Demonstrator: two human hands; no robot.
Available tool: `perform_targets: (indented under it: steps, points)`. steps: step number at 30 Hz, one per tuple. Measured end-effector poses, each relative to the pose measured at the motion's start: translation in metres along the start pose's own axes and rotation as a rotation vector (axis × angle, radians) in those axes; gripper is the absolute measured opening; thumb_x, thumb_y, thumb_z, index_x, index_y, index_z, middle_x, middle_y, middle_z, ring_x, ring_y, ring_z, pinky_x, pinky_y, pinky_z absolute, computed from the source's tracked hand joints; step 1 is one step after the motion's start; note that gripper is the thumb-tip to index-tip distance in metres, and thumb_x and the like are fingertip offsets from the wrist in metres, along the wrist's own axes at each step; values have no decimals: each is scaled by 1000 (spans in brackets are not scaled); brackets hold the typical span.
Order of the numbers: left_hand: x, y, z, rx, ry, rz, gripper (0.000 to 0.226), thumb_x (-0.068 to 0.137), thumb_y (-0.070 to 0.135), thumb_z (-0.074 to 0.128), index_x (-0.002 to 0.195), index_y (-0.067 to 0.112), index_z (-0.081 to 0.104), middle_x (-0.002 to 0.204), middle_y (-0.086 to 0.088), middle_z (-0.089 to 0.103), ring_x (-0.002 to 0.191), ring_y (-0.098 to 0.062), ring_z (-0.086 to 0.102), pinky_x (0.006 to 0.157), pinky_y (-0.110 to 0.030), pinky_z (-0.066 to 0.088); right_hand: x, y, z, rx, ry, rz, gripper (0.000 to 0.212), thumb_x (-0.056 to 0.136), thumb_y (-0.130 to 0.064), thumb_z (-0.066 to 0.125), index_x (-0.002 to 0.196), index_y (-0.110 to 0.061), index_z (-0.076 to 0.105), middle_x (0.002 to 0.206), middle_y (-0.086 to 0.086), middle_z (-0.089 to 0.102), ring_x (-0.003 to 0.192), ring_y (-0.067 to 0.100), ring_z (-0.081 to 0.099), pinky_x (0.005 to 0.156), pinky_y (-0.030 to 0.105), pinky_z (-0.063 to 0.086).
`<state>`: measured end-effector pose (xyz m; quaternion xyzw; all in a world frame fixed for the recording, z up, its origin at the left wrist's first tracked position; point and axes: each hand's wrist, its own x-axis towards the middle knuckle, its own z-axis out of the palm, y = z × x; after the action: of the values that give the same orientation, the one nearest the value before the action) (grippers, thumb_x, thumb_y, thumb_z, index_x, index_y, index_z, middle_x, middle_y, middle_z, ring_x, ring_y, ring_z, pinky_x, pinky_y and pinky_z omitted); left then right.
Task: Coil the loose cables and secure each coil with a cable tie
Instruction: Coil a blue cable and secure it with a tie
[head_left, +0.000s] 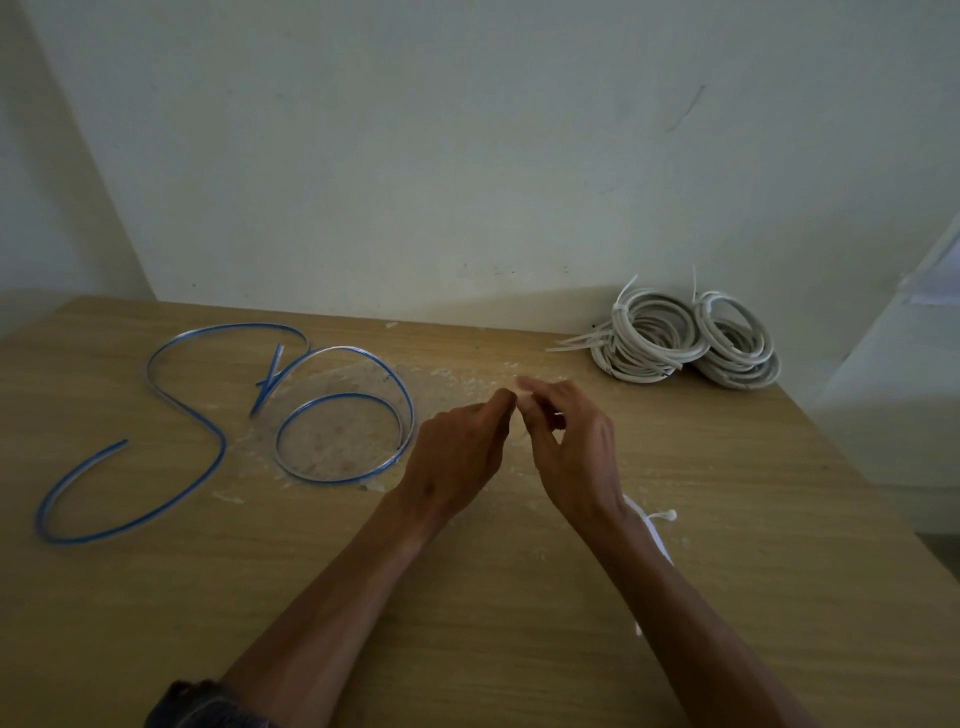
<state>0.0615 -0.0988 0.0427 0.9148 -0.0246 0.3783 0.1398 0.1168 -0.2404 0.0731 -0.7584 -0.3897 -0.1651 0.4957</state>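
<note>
The desk is a tan wood-grain laminate with a matt surface, and its middle is littered with pale flecks and scuffing. On the left of it a blue cable lies loose. It is flat and glossy with a pale stripe, and it runs in an open S that closes into one round loop.

At the far right corner, against the wall, stand two stacks of white coils, round and smooth-jacketed, touching each other. They are bound with white plastic cable ties whose tails stick out.

The left hand and right hand meet above the centre of the desk. The fingers of both are curled, and their tips are pressed together on a small pale piece that is too blurred to name.

More loose ties lie on the desk just beside the right forearm. A dark sleeve shows at the near edge. The wall is pale painted plaster, marked and scratched.
</note>
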Motion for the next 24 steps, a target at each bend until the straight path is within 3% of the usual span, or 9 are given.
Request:
perform_targets:
  steps: [4, 11, 14, 17, 20, 24]
  points:
    - [2, 2, -1, 16, 25, 1, 9, 101, 12, 58, 110, 10, 57, 68, -2, 68, 49, -17, 61, 43, -35, 53, 2, -3, -4, 162, 95, 183, 20, 89, -23, 77, 107, -15, 71, 86, -11, 70, 78, 4, 68, 69, 20, 56]
    - [0, 4, -3, -18, 32, 21, 11, 103, 18, 48, 107, 11, 56, 66, 0, 64, 46, -15, 57, 41, -32, 51, 2, 1, -6, 153, -14, 183, 11, 88, -20, 77, 100, -19, 75, 83, -12, 72, 76, 9, 69, 70, 31, 59]
    - [-1, 7, -6, -130, 25, -26, 23, 106, 24, 40, 106, 11, 59, 67, 10, 60, 46, -8, 51, 42, -18, 43, 3, 1, -8, 186, -37, 194, 7, 88, -20, 76, 95, -22, 77, 84, -14, 74, 80, 7, 70, 72, 30, 59]
    - [-1, 4, -9, -229, -22, -66, 22, 107, 22, 43, 107, 11, 62, 70, 4, 65, 47, -9, 54, 44, -24, 43, 8, 4, -14, 138, -101, 149, 8, 90, -19, 74, 92, -27, 76, 84, -19, 73, 82, 1, 68, 71, 17, 52]
    - [-1, 5, -11, -301, -79, -107, 22, 106, 24, 45, 101, 14, 63, 64, 9, 57, 47, -7, 50, 47, -21, 34, 12, 7, -21, 21, -142, 46, 9, 92, -17, 72, 97, -23, 77, 89, -16, 72, 82, -1, 65, 70, 9, 45]
    - [0, 6, -16, -352, -123, -146, 18, 106, 22, 48, 92, 27, 57, 61, 11, 54, 49, -12, 52, 50, -25, 35, 6, 11, -15, -145, -99, -200, 6, 95, -15, 67, 98, -15, 73, 91, -5, 70, 80, 7, 60, 73, 22, 48]
